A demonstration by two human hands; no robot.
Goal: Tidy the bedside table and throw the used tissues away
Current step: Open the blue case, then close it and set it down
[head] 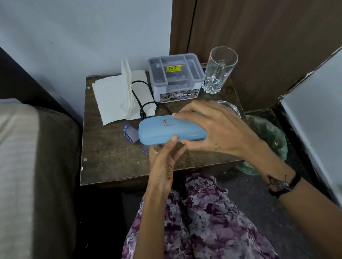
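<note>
Two hands hold one pale blue hard plastic spectacle case [171, 130] just above the dark worn wooden tabletop [109, 154]: the right hand [214, 129] curls over its right end, its fingers [182, 115] on the lid and thumb underneath, while the left hand [165, 161] pinches the near edge with the thumb on top. Purple-framed glasses [130, 133] lie directly beneath and to the left of the case, so setting it down carelessly would likely press on a lens or bend the frame. A black cable [139, 99] loops just behind, and snagging it could drag the white unfolded paper tissues [116, 97], which lie at the back left of the tabletop, not yet thrown away. A tall clear cut-glass tumbler [219, 71] and a clear glass dish [230, 106] stand near the right hand; a wide sweep could tip either one. On the grey plastic compartment organiser [176, 76], the front label reads "OPEL" and a yellow sticker appears to read "45.00". Red markings on the case are illegible.
</note>
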